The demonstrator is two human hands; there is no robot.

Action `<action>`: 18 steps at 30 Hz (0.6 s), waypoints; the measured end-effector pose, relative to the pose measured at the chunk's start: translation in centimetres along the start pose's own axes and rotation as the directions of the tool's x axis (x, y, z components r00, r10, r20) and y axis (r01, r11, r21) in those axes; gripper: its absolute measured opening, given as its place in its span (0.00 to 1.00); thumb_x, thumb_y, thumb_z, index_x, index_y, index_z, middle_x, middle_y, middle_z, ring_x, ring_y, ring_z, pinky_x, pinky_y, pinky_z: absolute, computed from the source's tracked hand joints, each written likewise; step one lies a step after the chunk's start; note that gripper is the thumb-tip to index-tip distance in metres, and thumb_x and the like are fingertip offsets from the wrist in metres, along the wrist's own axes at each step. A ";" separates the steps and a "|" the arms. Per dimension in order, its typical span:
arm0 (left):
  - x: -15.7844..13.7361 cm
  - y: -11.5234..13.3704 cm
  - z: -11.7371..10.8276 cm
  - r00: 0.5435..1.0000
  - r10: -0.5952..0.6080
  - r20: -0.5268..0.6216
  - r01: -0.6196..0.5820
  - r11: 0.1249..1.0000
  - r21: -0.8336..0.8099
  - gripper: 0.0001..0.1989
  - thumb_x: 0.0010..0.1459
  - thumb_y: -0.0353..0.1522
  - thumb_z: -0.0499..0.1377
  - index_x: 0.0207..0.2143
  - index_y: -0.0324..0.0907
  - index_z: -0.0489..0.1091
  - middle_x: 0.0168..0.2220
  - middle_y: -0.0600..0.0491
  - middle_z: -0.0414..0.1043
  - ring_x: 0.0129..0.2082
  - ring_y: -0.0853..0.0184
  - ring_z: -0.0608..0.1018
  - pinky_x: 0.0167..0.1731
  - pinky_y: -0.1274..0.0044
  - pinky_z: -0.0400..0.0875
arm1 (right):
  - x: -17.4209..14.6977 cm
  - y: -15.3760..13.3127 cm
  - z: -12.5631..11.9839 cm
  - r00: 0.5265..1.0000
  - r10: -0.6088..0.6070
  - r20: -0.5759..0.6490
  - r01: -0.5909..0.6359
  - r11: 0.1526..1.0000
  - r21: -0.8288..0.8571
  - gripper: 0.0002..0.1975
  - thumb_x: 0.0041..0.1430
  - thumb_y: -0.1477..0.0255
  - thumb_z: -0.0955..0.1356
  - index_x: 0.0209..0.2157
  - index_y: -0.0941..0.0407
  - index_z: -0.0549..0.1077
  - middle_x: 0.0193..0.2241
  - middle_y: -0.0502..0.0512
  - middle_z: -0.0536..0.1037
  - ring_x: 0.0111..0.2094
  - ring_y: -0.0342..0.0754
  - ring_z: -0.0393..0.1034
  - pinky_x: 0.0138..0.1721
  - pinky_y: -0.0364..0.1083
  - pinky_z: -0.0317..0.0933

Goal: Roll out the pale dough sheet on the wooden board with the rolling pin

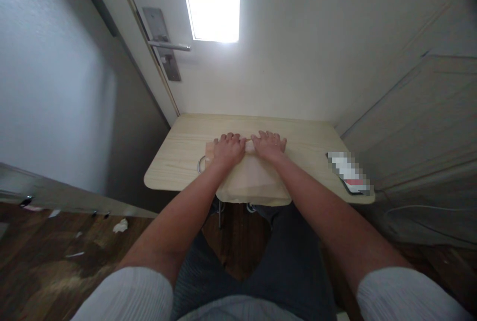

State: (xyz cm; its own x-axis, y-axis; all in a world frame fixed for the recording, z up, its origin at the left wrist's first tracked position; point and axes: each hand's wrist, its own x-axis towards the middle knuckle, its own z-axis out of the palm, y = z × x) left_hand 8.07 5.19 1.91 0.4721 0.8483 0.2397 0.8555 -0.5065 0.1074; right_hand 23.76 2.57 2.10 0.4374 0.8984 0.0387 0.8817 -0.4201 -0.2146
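Observation:
A pale tan sheet [253, 179], paper or cloth, lies on the small wooden table [309, 162] and reaches its front edge. My left hand [230, 149] rests palm down on the sheet's far left part, fingers spread and pointing away from me. Beside it, my right hand [269, 145] lies the same way on the far right part. The two thumbs point toward each other, with a lighter strip of the sheet between them. Close to my left wrist, a metal ring [201, 164] shows partly from beside the sheet. What lies under my palms is hidden.
A phone-like flat object [349, 174], partly blurred out, sits at the table's right end. Behind the table stands a white door [298, 62] with a metal handle [169, 45] and a bright window. Crumpled white scraps [120, 225] lie on the wooden floor at left.

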 end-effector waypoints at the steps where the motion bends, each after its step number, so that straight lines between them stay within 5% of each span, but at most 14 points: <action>1: -0.2 0.0 0.0 1.000 0.007 0.004 -0.007 1.000 0.000 0.25 0.72 0.42 0.37 0.55 0.44 0.69 0.54 0.43 0.72 0.53 0.50 0.70 0.51 0.57 0.63 | 0.3 0.2 -0.3 0.999 0.001 0.047 -0.001 1.000 -0.004 0.33 0.69 0.50 0.52 0.65 0.51 0.64 0.65 0.62 0.65 0.65 0.65 0.56 0.63 0.71 0.43; 4: -0.5 0.1 -0.1 1.000 0.004 0.009 -0.004 1.000 0.001 0.26 0.72 0.42 0.37 0.55 0.44 0.69 0.54 0.43 0.72 0.53 0.50 0.70 0.51 0.56 0.63 | 0.8 0.9 -0.9 0.993 0.006 0.115 -0.003 1.000 -0.024 0.34 0.69 0.49 0.52 0.66 0.52 0.63 0.66 0.62 0.64 0.66 0.66 0.53 0.64 0.72 0.41; 7: -0.4 0.1 -0.1 1.000 -0.006 0.002 0.006 1.000 0.000 0.26 0.72 0.42 0.37 0.55 0.44 0.69 0.54 0.43 0.72 0.53 0.50 0.71 0.51 0.56 0.64 | 0.9 1.5 -0.9 0.998 -0.034 0.059 0.036 0.999 -0.028 0.33 0.69 0.50 0.52 0.66 0.51 0.64 0.67 0.60 0.63 0.67 0.65 0.51 0.65 0.72 0.39; 18: 1.9 -0.7 -0.2 0.993 0.019 0.117 -0.019 1.000 -0.002 0.24 0.71 0.42 0.39 0.55 0.46 0.70 0.56 0.41 0.69 0.56 0.48 0.68 0.51 0.55 0.63 | 3.4 1.3 -0.3 0.995 -0.057 0.086 0.061 0.997 -0.048 0.34 0.69 0.48 0.51 0.65 0.49 0.65 0.64 0.62 0.67 0.63 0.64 0.59 0.62 0.68 0.50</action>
State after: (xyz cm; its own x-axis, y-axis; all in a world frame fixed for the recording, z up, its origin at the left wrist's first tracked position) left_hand 8.36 7.10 2.49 0.5101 0.8506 0.1277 0.8458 -0.5230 0.1050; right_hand 26.44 5.02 2.27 0.3700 0.9284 -0.0332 0.9142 -0.3703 -0.1645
